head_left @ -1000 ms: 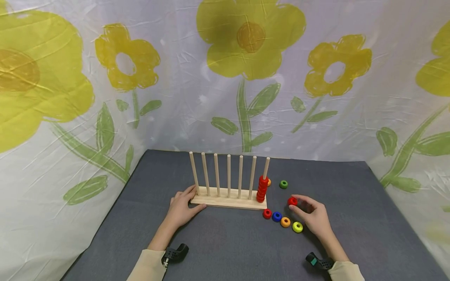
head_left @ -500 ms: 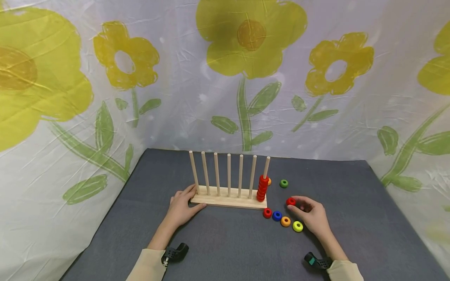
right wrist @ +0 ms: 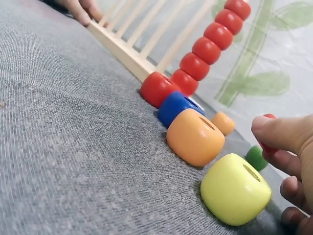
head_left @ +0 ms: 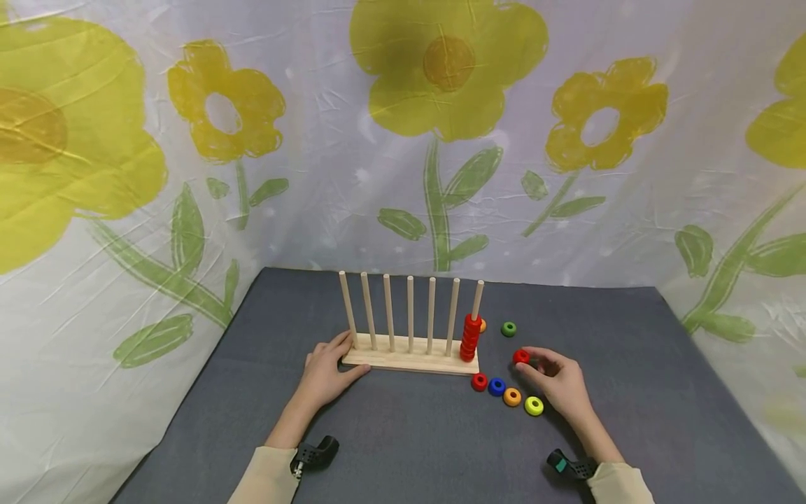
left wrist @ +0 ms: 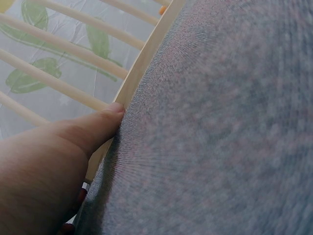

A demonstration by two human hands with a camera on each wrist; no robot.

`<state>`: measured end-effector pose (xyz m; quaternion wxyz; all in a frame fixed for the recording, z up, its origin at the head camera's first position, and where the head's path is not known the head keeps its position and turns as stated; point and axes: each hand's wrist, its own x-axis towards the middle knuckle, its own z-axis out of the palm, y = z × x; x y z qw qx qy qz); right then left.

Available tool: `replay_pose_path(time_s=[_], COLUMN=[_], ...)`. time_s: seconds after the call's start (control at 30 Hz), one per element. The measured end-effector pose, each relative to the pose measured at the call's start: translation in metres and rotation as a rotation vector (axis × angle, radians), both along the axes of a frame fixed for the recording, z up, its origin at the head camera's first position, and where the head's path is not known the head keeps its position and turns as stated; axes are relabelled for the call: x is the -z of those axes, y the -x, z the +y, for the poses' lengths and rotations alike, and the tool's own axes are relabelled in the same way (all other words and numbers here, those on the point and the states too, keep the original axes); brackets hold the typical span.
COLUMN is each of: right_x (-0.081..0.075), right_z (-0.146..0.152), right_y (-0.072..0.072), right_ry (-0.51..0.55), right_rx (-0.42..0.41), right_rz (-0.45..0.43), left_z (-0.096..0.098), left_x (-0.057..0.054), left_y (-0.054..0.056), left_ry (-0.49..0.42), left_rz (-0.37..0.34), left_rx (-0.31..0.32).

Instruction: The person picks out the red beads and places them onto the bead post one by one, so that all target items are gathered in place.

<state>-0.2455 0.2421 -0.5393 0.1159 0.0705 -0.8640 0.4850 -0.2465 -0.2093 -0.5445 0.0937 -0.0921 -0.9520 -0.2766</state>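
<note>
The right hand [head_left: 560,381] is pinching a red bead [head_left: 520,357] between thumb and fingertips, just above the grey table [head_left: 409,448], right of the wooden peg rack [head_left: 409,360]. The left hand [head_left: 327,374] is resting against the rack's left end, fingers relaxed and extended along the base, thumb touching its front edge. The rightmost peg [head_left: 478,299] is carrying a stack of red beads [head_left: 469,339]; the other pegs are bare. For a clean placement, the bead's hole should probably be aligned over that peg tip while the rack is braced. A red [head_left: 479,381], blue [head_left: 497,386], orange [head_left: 512,397] and yellow bead [head_left: 534,405] are lying in a row nearby; a green bead [head_left: 508,328] is sitting farther back.
</note>
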Motion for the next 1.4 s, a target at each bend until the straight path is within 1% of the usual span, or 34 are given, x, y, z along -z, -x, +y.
replay_pose_path(time_s=[0.17,0.33,0.63,0.87,0.93,0.97,1.07,1.17,1.2,1.4], right_x=[0.001,-0.004,-0.024,-0.043,-0.048,-0.055,-0.063,-0.069,-0.066,-0.078], right_z=[-0.001,-0.003,-0.01,-0.01,-0.01,-0.013,-0.014,-0.015,-0.013,-0.015], right_y=[0.001,0.004,0.009,0.012,0.013,0.011,0.013,0.015,0.019,0.022], right_ry=[0.003,0.022,0.046,0.092,0.095,0.095,0.099,0.104,0.11,0.129], right_rx=[0.004,-0.001,-0.01,-0.024,-0.027,-0.031,-0.034,-0.033,-0.031,-0.03], right_rz=[0.004,0.01,0.02,0.027,0.044,0.057,0.087,0.095,0.093,0.11], left_z=[-0.001,-0.002,-0.001,-0.001,-0.001,-0.001,0.0,0.001,0.001,0.001], left_x=[-0.001,-0.002,0.0,0.0,0.0,0.0,0.001,0.0,0.0,0.0], left_y=[0.001,0.0,0.002,0.001,0.001,0.001,0.001,0.001,0.001,0.001], left_ry=[0.006,0.006,0.014,0.011,0.013,0.013,0.015,0.012,0.011,0.006], left_rz=[-0.023,-0.007,-0.026,-0.027,-0.03,-0.031,-0.031,-0.031,-0.031,-0.022], left_rx=[-0.003,0.0,-0.002,-0.001,-0.002,-0.002,-0.006,-0.009,-0.01,-0.008])
